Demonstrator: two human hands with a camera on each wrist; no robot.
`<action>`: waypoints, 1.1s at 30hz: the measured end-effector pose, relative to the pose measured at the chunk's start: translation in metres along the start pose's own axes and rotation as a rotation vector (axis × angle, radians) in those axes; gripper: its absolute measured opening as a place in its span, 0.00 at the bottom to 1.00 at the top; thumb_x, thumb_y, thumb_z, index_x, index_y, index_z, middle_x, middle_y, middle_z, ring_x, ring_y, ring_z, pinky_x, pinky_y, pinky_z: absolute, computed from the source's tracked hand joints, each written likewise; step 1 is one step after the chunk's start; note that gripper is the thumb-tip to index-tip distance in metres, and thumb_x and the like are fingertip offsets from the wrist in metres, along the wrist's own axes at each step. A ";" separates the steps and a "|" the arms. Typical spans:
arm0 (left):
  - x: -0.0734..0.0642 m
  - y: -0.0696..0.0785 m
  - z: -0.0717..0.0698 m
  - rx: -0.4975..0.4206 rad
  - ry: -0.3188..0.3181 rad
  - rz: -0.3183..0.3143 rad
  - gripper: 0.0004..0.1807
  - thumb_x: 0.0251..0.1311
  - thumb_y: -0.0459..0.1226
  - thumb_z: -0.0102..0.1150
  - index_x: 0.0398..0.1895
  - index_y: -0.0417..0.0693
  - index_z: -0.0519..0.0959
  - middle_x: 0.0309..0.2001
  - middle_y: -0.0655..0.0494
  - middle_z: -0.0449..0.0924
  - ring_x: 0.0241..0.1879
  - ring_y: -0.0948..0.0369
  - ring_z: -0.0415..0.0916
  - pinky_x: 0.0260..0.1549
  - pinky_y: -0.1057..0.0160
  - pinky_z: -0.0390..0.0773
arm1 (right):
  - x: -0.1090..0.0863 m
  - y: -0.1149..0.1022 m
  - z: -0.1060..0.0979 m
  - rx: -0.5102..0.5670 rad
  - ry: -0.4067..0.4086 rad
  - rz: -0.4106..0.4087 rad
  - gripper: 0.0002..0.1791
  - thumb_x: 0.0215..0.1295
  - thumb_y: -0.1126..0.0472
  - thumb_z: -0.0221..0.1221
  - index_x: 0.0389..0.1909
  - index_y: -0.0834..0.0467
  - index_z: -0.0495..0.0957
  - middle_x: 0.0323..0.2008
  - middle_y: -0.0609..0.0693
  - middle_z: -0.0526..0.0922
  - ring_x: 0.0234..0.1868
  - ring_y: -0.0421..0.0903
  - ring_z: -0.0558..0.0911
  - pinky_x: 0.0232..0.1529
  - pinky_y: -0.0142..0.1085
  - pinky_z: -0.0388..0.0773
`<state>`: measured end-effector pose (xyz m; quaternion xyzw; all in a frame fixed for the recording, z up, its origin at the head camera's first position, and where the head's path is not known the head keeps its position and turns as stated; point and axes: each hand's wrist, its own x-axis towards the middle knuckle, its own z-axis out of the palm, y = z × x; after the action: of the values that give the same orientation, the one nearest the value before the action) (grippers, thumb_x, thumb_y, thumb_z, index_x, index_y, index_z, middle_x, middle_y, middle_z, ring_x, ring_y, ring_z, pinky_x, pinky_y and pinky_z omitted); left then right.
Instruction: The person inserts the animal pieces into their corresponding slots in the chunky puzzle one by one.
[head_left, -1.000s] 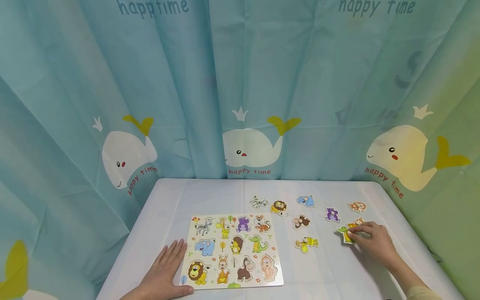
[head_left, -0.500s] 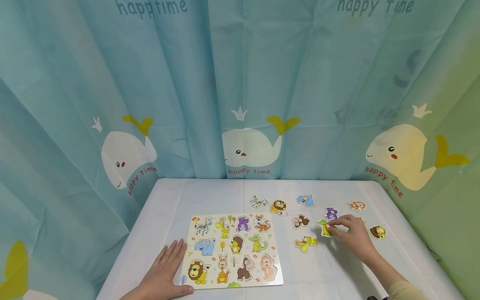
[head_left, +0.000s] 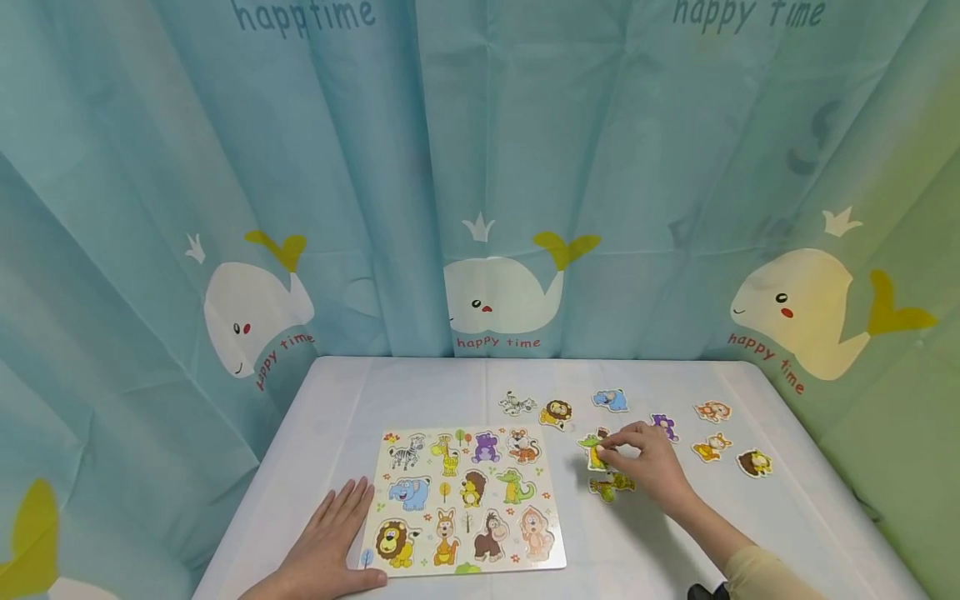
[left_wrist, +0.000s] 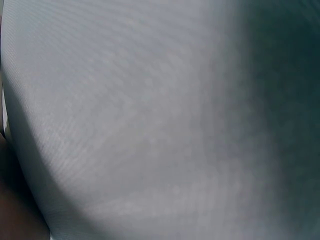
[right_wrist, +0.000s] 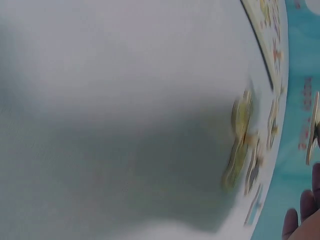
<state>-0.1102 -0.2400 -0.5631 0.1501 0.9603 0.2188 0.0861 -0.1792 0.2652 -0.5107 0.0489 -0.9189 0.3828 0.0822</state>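
Note:
My right hand (head_left: 647, 465) pinches a crocodile puzzle piece (head_left: 590, 452) between thumb and fingertips, raised over the table to the right of the puzzle board (head_left: 465, 569). In the head view it partly covers a dark brown gorilla piece and sits just above a giraffe piece (head_left: 611, 488). The right wrist view catches the held piece (right_wrist: 313, 131) edge-on, beside the fingers. Flat on the table lies my left hand (head_left: 324, 540), fingers straight, thumb at the board's lower left corner. Printed animals, including a green crocodile, cover the board.
Zebra (head_left: 518, 404), lion (head_left: 556, 413) and elephant (head_left: 611, 401) pieces lie behind the board's right side. Farther right are hippo (head_left: 663, 427), monkey (head_left: 713, 411), kangaroo (head_left: 712, 447) and hedgehog (head_left: 754, 462) pieces. A blue whale-print curtain (head_left: 390, 250) surrounds the table.
My right hand has carried the crocodile piece leftward, from beside the kangaroo piece to near the giraffe. The kangaroo and hedgehog pieces have come into view. My left hand stays put.

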 end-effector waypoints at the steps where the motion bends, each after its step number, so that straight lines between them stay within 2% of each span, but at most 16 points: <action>1: 0.000 0.000 -0.001 -0.002 -0.003 -0.001 0.71 0.39 0.75 0.65 0.80 0.39 0.55 0.81 0.46 0.49 0.82 0.55 0.33 0.67 0.74 0.16 | 0.001 -0.004 0.004 0.005 -0.007 -0.001 0.04 0.58 0.56 0.75 0.33 0.49 0.90 0.39 0.45 0.82 0.47 0.48 0.73 0.43 0.42 0.68; 7: 0.001 0.002 -0.004 -0.002 -0.029 -0.010 0.72 0.40 0.75 0.65 0.81 0.40 0.53 0.82 0.46 0.48 0.81 0.46 0.37 0.67 0.73 0.15 | 0.002 -0.024 0.025 0.041 -0.058 0.007 0.05 0.56 0.55 0.76 0.32 0.44 0.90 0.38 0.41 0.81 0.47 0.46 0.71 0.44 0.42 0.69; 12: 0.001 0.001 -0.003 0.003 -0.026 -0.006 0.71 0.41 0.75 0.65 0.81 0.40 0.53 0.82 0.47 0.47 0.81 0.50 0.36 0.68 0.72 0.15 | 0.002 -0.036 0.043 0.022 -0.059 -0.023 0.06 0.54 0.56 0.78 0.30 0.42 0.90 0.34 0.37 0.79 0.45 0.44 0.71 0.47 0.43 0.69; 13: 0.001 0.000 -0.003 0.007 -0.026 -0.005 0.71 0.41 0.75 0.64 0.81 0.40 0.53 0.82 0.47 0.47 0.81 0.49 0.36 0.68 0.72 0.15 | 0.001 -0.038 0.046 0.020 -0.056 -0.033 0.07 0.53 0.56 0.78 0.29 0.42 0.90 0.33 0.37 0.79 0.45 0.45 0.72 0.48 0.44 0.69; 15: 0.001 0.001 -0.004 0.012 -0.027 -0.004 0.71 0.41 0.75 0.64 0.81 0.40 0.53 0.82 0.46 0.47 0.81 0.47 0.37 0.68 0.72 0.15 | 0.001 -0.042 0.053 0.022 -0.051 -0.058 0.08 0.52 0.58 0.78 0.28 0.42 0.89 0.32 0.36 0.78 0.44 0.45 0.72 0.56 0.49 0.68; 16: 0.001 0.001 -0.004 0.015 -0.028 -0.003 0.71 0.41 0.75 0.64 0.81 0.40 0.53 0.82 0.46 0.47 0.81 0.46 0.38 0.68 0.72 0.15 | 0.000 -0.043 0.056 0.021 -0.049 -0.069 0.08 0.52 0.58 0.78 0.28 0.42 0.89 0.32 0.36 0.78 0.44 0.45 0.73 0.57 0.49 0.68; 20: 0.001 0.003 -0.005 0.016 -0.028 -0.003 0.72 0.40 0.75 0.65 0.81 0.39 0.53 0.82 0.46 0.48 0.80 0.43 0.38 0.67 0.73 0.15 | -0.001 -0.046 0.067 -0.006 -0.039 -0.101 0.09 0.52 0.57 0.79 0.27 0.40 0.89 0.31 0.33 0.77 0.43 0.43 0.72 0.55 0.47 0.70; 22: 0.001 0.003 -0.005 0.019 -0.028 -0.003 0.72 0.40 0.75 0.65 0.81 0.39 0.54 0.82 0.46 0.48 0.80 0.43 0.39 0.67 0.73 0.15 | -0.001 -0.048 0.072 -0.020 -0.039 -0.107 0.09 0.51 0.57 0.79 0.27 0.39 0.89 0.31 0.31 0.76 0.43 0.41 0.72 0.46 0.44 0.69; 33: 0.000 0.002 -0.002 0.041 -0.020 -0.005 0.71 0.40 0.76 0.63 0.81 0.40 0.55 0.82 0.46 0.49 0.80 0.44 0.40 0.67 0.73 0.15 | -0.007 -0.059 0.091 -0.063 -0.009 -0.195 0.10 0.49 0.56 0.79 0.25 0.38 0.88 0.30 0.29 0.76 0.38 0.38 0.71 0.43 0.40 0.69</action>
<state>-0.1106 -0.2388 -0.5602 0.1516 0.9640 0.1974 0.0934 -0.1739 0.1591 -0.5338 0.1374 -0.9216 0.3439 0.1164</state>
